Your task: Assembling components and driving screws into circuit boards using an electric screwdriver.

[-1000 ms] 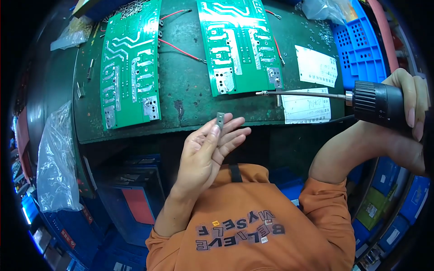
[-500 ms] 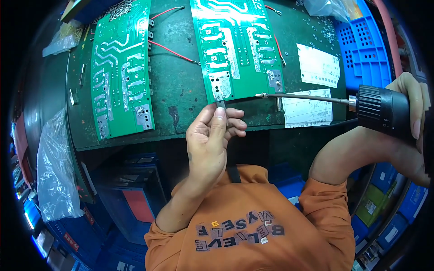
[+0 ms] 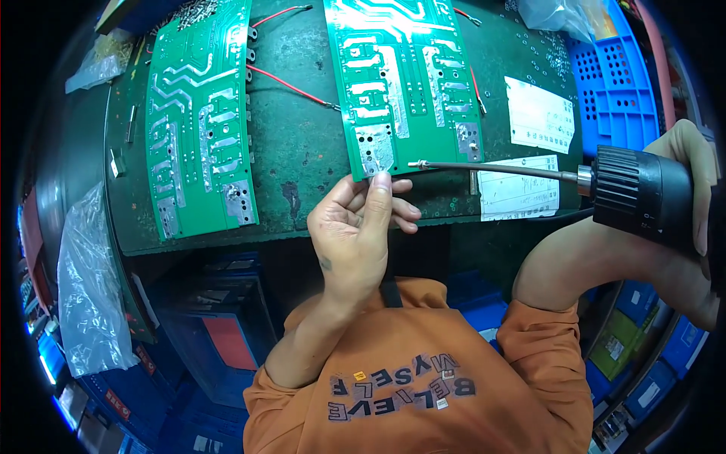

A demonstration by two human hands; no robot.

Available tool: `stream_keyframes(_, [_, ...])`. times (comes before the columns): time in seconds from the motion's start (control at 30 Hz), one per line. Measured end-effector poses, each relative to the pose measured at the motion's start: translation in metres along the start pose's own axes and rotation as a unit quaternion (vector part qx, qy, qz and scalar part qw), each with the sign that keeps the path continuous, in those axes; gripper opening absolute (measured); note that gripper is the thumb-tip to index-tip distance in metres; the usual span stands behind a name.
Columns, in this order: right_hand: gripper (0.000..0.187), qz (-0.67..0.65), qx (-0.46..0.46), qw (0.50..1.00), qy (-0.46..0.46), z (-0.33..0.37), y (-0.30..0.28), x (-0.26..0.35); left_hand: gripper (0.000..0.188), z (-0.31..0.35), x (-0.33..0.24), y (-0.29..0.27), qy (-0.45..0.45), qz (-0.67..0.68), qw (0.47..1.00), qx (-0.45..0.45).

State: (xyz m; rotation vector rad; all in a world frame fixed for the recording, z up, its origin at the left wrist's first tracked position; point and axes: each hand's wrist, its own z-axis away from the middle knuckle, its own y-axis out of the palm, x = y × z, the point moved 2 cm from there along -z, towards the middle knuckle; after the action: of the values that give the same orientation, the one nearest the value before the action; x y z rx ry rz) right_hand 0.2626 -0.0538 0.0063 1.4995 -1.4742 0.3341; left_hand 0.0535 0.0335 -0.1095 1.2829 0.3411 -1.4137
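Note:
My left hand [image 3: 355,227] pinches the near edge of a green circuit board [image 3: 420,113], its thumb on top at the near left corner and the fingers bent below. The small grey metal piece seen there earlier is hidden now. My right hand [image 3: 699,181] grips a black power screwdriver [image 3: 631,188] at the right. Its long thin bit [image 3: 499,169] points left over the board's near edge. At the tip is a small screw [image 3: 416,164], a little right of my left thumb and apart from it.
A second green circuit board [image 3: 200,129] lies to the left, with a red wire [image 3: 291,87] between the two boards. White paper slips [image 3: 541,113] and a blue perforated basket [image 3: 616,91] are at the right. Loose small metal parts [image 3: 189,15] lie at the far left.
My left thumb has slid up onto the board's edge, covering the grey metal piece. The screwdriver's tip has moved left, closer to the thumb. The right board appears slightly lower and farther right.

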Motion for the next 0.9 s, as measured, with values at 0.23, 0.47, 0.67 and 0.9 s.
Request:
stream_keyframes(0.23, [0.056, 0.005, 0.011, 1.000, 0.008, -0.006, 0.001, -0.003, 0.022, -0.002, -0.002, 0.001, 0.013, -0.014, 1.000, -0.001])
stream_keyframes(0.47, [0.057, 0.011, 0.019, 1.000, 0.015, -0.004, 0.030, -0.017, 0.022, -0.002, -0.002, 0.001, 0.003, 0.002, 1.000, -0.010])
stream_keyframes(0.67, [0.057, 0.017, 0.027, 0.999, 0.020, -0.013, 0.036, -0.030, 0.021, -0.003, -0.002, 0.000, 0.004, 0.003, 1.000, -0.005])
stream_keyframes(0.9, [0.058, 0.023, 0.037, 0.999, 0.024, -0.025, 0.018, -0.028, 0.019, -0.003, -0.004, -0.002, 0.005, 0.005, 1.000, 0.004])
